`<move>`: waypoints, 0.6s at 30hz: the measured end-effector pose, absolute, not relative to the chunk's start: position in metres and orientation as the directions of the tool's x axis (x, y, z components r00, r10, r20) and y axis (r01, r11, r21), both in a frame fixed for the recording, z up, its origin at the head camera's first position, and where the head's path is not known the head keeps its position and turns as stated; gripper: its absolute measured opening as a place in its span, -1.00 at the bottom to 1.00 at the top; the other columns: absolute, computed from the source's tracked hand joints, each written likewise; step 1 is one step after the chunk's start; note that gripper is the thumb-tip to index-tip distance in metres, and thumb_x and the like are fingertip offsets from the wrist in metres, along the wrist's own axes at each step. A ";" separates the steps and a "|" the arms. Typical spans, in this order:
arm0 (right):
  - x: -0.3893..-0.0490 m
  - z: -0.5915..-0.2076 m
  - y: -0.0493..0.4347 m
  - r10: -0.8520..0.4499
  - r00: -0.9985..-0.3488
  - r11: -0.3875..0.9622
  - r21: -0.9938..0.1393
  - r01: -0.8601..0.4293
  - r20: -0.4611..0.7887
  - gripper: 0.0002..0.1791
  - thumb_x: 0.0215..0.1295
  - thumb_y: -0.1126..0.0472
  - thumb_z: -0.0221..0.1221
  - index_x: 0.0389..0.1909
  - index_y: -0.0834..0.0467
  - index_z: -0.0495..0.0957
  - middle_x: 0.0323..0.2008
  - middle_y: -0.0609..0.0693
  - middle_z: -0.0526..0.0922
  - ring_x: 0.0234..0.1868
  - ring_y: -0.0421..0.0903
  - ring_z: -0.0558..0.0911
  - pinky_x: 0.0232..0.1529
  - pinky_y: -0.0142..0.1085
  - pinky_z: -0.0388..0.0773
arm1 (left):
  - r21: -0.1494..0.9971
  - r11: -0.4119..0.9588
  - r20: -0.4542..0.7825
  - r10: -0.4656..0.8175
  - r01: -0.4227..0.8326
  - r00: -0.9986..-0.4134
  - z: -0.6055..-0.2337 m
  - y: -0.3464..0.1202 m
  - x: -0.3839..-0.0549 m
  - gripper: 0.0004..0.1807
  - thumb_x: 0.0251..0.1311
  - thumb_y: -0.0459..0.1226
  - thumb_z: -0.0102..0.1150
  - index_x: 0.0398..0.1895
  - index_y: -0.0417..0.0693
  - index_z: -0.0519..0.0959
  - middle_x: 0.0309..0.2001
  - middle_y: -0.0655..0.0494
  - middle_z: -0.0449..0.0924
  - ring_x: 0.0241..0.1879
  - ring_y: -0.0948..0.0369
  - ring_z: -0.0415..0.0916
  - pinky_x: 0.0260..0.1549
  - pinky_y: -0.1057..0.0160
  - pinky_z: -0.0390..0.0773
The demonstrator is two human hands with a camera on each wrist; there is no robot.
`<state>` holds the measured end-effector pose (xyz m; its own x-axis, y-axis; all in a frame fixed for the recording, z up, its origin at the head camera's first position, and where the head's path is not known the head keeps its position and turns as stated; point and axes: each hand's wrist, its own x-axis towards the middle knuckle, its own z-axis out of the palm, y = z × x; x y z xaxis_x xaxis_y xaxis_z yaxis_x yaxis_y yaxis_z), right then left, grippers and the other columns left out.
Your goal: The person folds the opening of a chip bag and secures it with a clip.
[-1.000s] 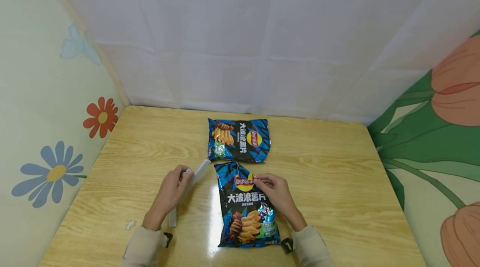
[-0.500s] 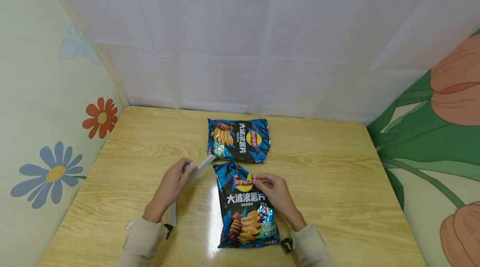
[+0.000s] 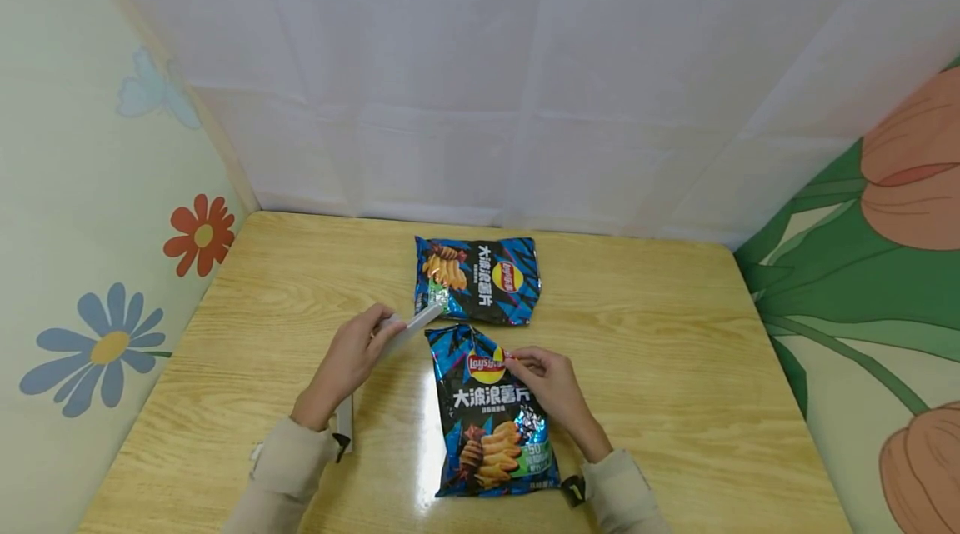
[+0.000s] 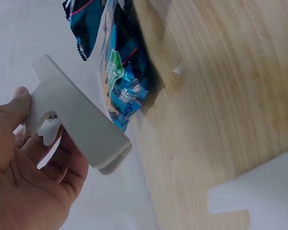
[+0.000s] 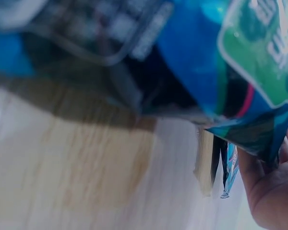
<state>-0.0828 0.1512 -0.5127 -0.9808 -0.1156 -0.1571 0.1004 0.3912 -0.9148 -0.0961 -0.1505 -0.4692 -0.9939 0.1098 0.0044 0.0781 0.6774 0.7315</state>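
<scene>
My left hand point(image 3: 345, 363) pinches a white bag clip point(image 3: 420, 319) by its grips, thumb on one side and fingers on the other. In the left wrist view the clip's long bar point(image 4: 81, 115) points away from the palm, held above the table. Its far end overlaps the lower left corner of the back bag of chips point(image 3: 483, 280) in the head view. The front bag of chips point(image 3: 487, 421), blue and black, has a narrowed, folded top. My right hand point(image 3: 557, 384) pinches that bag's upper right edge between thumb and fingers.
A second white clip point(image 3: 345, 426) lies on the wooden table point(image 3: 660, 367) below my left wrist. A small white scrap point(image 3: 257, 452) sits beside the left sleeve. A white cloth point(image 3: 480, 84) hangs behind the table, with painted walls at both sides.
My left hand has moved up and to the right with the clip, bringing it over the back bag's corner and closer to the front bag's top. The right hand stays put.
</scene>
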 end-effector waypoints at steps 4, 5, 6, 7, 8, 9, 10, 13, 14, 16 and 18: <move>-0.083 -0.509 0.148 -0.090 -0.981 0.391 -0.912 0.124 -0.172 -0.83 0.28 0.29 0.29 -0.16 0.26 0.70 -0.22 0.15 0.76 -0.23 -0.05 0.75 -0.18 -0.31 0.68 | 0.725 0.682 0.011 0.127 0.095 -0.992 -0.468 -0.148 -0.099 -0.76 0.41 -0.13 0.11 -0.08 -0.12 0.58 -0.26 -0.03 0.65 -0.35 0.17 0.50 -0.35 0.19 0.51; -0.082 -0.507 0.147 -0.086 -0.981 0.392 -0.911 0.128 -0.175 -0.84 0.28 0.30 0.29 -0.16 0.28 0.69 -0.23 0.16 0.76 -0.23 -0.02 0.75 -0.18 -0.29 0.68 | 0.725 0.682 0.011 0.130 0.098 -0.991 -0.467 -0.148 -0.100 -0.76 0.41 -0.13 0.11 -0.08 -0.11 0.58 -0.25 -0.04 0.66 -0.34 0.16 0.52 -0.35 0.19 0.52; -0.082 -0.503 0.146 -0.086 -0.981 0.393 -0.911 0.128 -0.175 -0.84 0.28 0.32 0.28 -0.16 0.29 0.69 -0.23 0.18 0.76 -0.23 0.00 0.75 -0.18 -0.28 0.68 | 0.726 0.680 0.013 0.134 0.101 -0.991 -0.467 -0.147 -0.100 -0.75 0.41 -0.13 0.11 -0.08 -0.12 0.58 -0.24 -0.04 0.66 -0.34 0.16 0.53 -0.35 0.18 0.53; -0.081 -0.498 0.145 -0.088 -0.981 0.393 -0.911 0.127 -0.174 -0.84 0.29 0.33 0.28 -0.17 0.31 0.69 -0.23 0.19 0.76 -0.22 0.02 0.75 -0.18 -0.28 0.68 | 0.728 0.678 0.014 0.138 0.105 -0.990 -0.467 -0.147 -0.101 -0.75 0.41 -0.13 0.11 -0.08 -0.12 0.58 -0.24 -0.05 0.67 -0.34 0.16 0.54 -0.36 0.18 0.54; -0.080 -0.493 0.144 -0.093 -0.980 0.393 -0.911 0.126 -0.176 -0.84 0.29 0.34 0.27 -0.17 0.32 0.68 -0.23 0.20 0.76 -0.22 0.04 0.75 -0.17 -0.27 0.68 | 0.733 0.672 0.013 0.141 0.105 -0.990 -0.466 -0.146 -0.101 -0.76 0.41 -0.13 0.11 -0.08 -0.12 0.59 -0.24 -0.05 0.67 -0.34 0.15 0.54 -0.36 0.17 0.55; -0.078 -0.488 0.143 -0.099 -0.979 0.394 -0.911 0.124 -0.176 -0.84 0.29 0.35 0.26 -0.17 0.34 0.68 -0.23 0.21 0.75 -0.22 0.06 0.75 -0.17 -0.27 0.68 | 0.736 0.669 0.013 0.144 0.107 -0.989 -0.465 -0.146 -0.102 -0.76 0.42 -0.13 0.11 -0.09 -0.11 0.59 -0.24 -0.05 0.67 -0.34 0.16 0.55 -0.36 0.17 0.55; -0.077 -0.482 0.142 -0.108 -0.978 0.396 -0.910 0.121 -0.176 -0.84 0.30 0.36 0.26 -0.17 0.35 0.68 -0.23 0.22 0.75 -0.21 0.07 0.75 -0.17 -0.28 0.68 | 0.739 0.665 0.014 0.149 0.110 -0.989 -0.464 -0.145 -0.102 -0.76 0.42 -0.14 0.11 -0.09 -0.11 0.59 -0.25 -0.04 0.68 -0.35 0.16 0.55 -0.37 0.17 0.56; -0.075 -0.470 0.142 -0.126 -0.977 0.399 -0.910 0.111 -0.174 -0.85 0.30 0.36 0.25 -0.17 0.36 0.68 -0.24 0.22 0.75 -0.21 0.08 0.75 -0.17 -0.29 0.68 | 0.741 0.660 0.018 0.167 0.125 -0.986 -0.461 -0.143 -0.103 -0.79 0.42 -0.14 0.11 -0.12 -0.09 0.59 -0.27 -0.02 0.69 -0.37 0.20 0.55 -0.39 0.20 0.55; -0.075 -0.469 0.141 -0.129 -0.977 0.398 -0.912 0.103 -0.167 -0.85 0.30 0.37 0.25 -0.17 0.37 0.67 -0.24 0.23 0.75 -0.22 0.07 0.75 -0.17 -0.29 0.68 | 0.741 0.659 0.019 0.173 0.130 -0.985 -0.461 -0.143 -0.103 -0.80 0.41 -0.14 0.11 -0.14 -0.07 0.59 -0.28 -0.01 0.69 -0.38 0.21 0.54 -0.39 0.20 0.55; -0.074 -0.468 0.140 -0.122 -0.979 0.393 -0.914 0.101 -0.161 -0.85 0.29 0.37 0.26 -0.18 0.36 0.68 -0.24 0.22 0.75 -0.23 0.07 0.75 -0.17 -0.28 0.68 | 0.734 0.663 0.029 0.186 0.147 -0.982 -0.460 -0.142 -0.103 -0.81 0.41 -0.14 0.11 -0.15 -0.05 0.60 -0.29 0.00 0.70 -0.40 0.24 0.54 -0.40 0.22 0.53; -0.075 -0.472 0.139 -0.102 -0.981 0.393 -0.913 0.110 -0.162 -0.86 0.28 0.37 0.27 -0.19 0.35 0.68 -0.24 0.22 0.75 -0.23 0.06 0.75 -0.17 -0.27 0.68 | 0.728 0.666 0.038 0.197 0.162 -0.980 -0.459 -0.141 -0.104 -0.82 0.40 -0.14 0.12 -0.17 -0.04 0.60 -0.30 0.00 0.70 -0.42 0.26 0.52 -0.42 0.24 0.52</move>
<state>-0.0751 0.1393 -0.4724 -0.9815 -0.1025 -0.1619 0.1095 0.3934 -0.9128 -0.1040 -0.1407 -0.4591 -0.9797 0.1966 0.0381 0.1620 0.6662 0.7280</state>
